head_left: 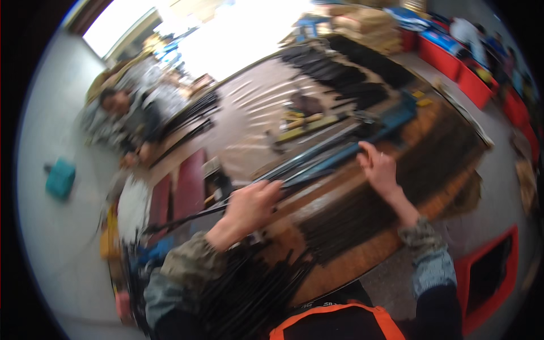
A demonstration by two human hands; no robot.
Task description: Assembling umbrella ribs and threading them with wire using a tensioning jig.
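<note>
I watched the left hand [252, 205] curled down on a long black rod [190, 217] at the near side of the workbench; the rod ran out leftward from the fist, but the fingers' undersides were hidden from me, and so was the point where the rod ended within the grip. The right hand [378, 170] was well apart from it, raised beside a long blue metal fixture [331, 165], its fingers half bent. Blur over the fingertips kept me from telling whether they pinched anything.

Dark strips lay along the fixture, too smeared for me to count. Below the left forearm I made out a heap of black rods [258, 289], partly covered by the sleeve. A broad dark stack [362, 224] lay below the right hand, its separate pieces running together.

Past the bench's left side, a co-worker [150, 122] bent over; I couldn't make out what their hands were on. Glare washed out the far background, and the red bin [513, 245] at lower right was only partly visible, its contents lost in darkness.
</note>
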